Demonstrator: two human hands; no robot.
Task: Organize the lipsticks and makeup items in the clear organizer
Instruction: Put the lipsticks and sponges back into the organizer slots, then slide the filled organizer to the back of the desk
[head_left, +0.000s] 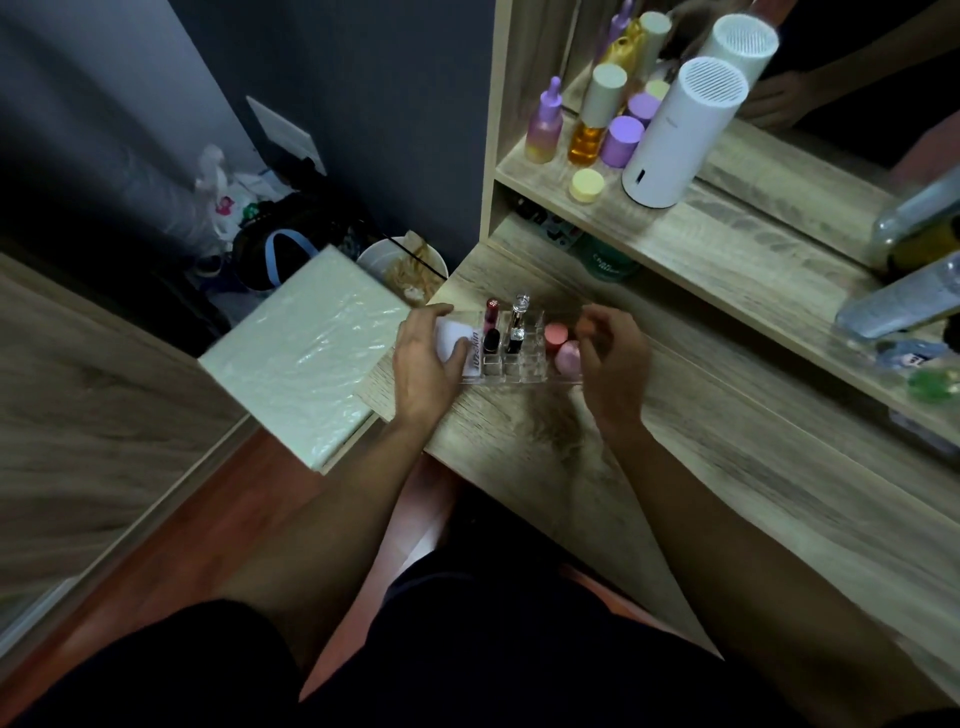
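Observation:
A clear organizer (519, 370) with small square slots stands on the wooden vanity top. Two dark lipsticks (491, 340) (516, 338) stand upright in its left slots, with a red tube (491, 310) and a silver-capped tube (520, 306) behind them. Two pink round items (555, 334) (566, 356) sit at its right end. My left hand (423, 364) grips a white tube (457, 343) with dark lettering at the organizer's left end. My right hand (615, 358) hovers by the right end, fingers curled and apart, holding nothing that I can see.
A shelf above holds purple and amber bottles (543, 124), a yellow jar (587, 185) and a white cylinder (680, 135) in front of a mirror. A pale wrapped box (306, 348) lies left of the table edge. Clear bottles (893, 306) lie at right. A bin (402, 267) and bags are on the floor.

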